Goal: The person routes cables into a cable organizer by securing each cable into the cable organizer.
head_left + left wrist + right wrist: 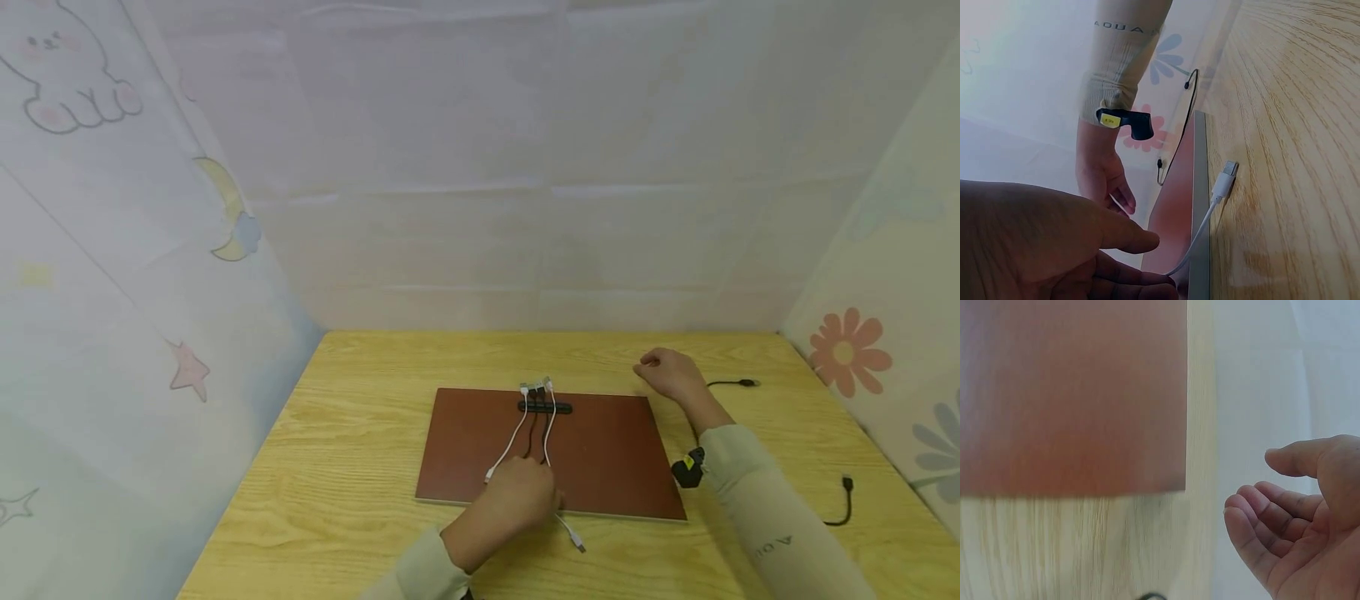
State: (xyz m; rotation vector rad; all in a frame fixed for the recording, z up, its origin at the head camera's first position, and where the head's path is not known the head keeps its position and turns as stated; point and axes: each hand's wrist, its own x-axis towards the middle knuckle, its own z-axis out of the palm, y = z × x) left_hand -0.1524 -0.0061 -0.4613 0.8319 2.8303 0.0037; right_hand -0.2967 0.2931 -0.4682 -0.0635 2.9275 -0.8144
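Note:
My left hand (517,492) is over the front part of a brown board (615,458), above several white and black cables. In the left wrist view, its thumb and fingers (1129,275) are apart, and a white USB cable (1197,240) runs behind the fingertips. The cables pass over a black cable holder (564,408) near the board's back edge, their USB plugs (550,384) sticking out behind it. Off the board's back right corner, my right hand (670,375) is raised with loosely bent fingers. Nothing is between its thumb and fingers (1244,534).
A black cable lies right of the board, one plug (748,383) near the back and another plug (847,483) farther forward. One white plug (576,542) reaches past the board's front edge onto the wooden table (337,467). Printed cloth walls (450,250) stand behind and at both sides.

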